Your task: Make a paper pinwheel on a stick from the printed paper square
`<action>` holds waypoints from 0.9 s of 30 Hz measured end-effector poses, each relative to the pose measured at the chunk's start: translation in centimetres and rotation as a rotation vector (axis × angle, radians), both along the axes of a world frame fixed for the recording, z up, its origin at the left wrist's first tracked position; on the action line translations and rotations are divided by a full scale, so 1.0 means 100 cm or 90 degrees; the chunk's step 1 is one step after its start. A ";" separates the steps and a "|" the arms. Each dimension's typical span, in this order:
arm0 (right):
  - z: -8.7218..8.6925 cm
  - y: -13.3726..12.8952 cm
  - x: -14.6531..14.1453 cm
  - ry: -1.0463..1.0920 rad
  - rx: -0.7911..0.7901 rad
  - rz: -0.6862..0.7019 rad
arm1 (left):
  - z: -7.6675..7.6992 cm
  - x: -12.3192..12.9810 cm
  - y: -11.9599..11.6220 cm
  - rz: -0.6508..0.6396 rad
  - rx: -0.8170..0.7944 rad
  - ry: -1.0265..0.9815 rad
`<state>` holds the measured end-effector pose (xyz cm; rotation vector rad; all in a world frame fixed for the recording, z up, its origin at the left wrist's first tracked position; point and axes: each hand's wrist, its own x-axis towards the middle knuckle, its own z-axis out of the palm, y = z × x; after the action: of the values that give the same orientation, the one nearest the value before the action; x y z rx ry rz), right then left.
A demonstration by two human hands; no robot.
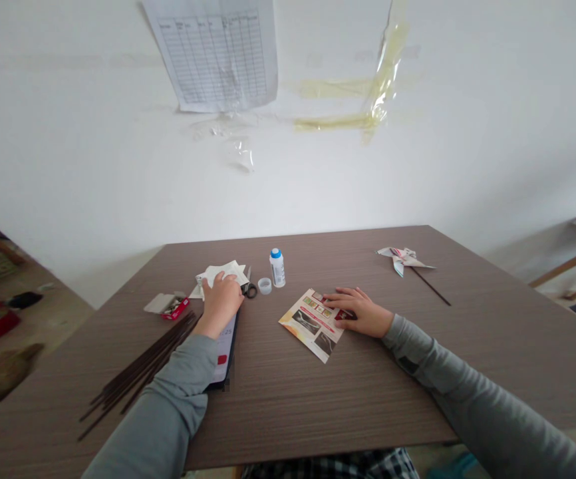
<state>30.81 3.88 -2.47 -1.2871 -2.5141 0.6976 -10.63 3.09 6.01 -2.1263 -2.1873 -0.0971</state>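
My left hand lies on a small stack of white paper, fingers curled over it; whether it grips the paper I cannot tell. Just right of that stack, a pair of scissors is partly hidden by the paper. My right hand rests flat on the edge of a printed paper leaflet, its fingers over a red patch. Between the hands stand a white glue bottle with a blue cap and a small clear cup.
A bundle of thin dark sticks lies at the left, beside a dark tablet under my left wrist. A torn red-and-white box is nearby. A paper pinwheel on a stick lies far right on the brown wood-grain table.
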 end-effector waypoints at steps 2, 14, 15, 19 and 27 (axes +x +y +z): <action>0.000 0.000 0.000 0.005 0.002 0.002 | 0.000 0.001 0.000 -0.003 0.013 -0.002; -0.005 0.003 0.003 -0.002 0.002 0.001 | 0.014 -0.001 -0.010 0.000 0.131 -0.060; -0.005 0.003 0.003 0.002 0.004 0.000 | 0.015 -0.002 -0.012 0.002 0.136 -0.061; -0.006 0.003 0.004 0.014 0.010 0.004 | 0.017 -0.004 -0.023 -0.013 0.160 -0.068; -0.002 0.003 0.003 0.014 0.002 0.001 | 0.006 0.012 -0.059 -0.075 0.199 -0.112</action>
<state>31.11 4.19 -2.64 -1.2694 -2.4978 0.7046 -9.39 -2.76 6.59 -2.1321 -1.9689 -0.6126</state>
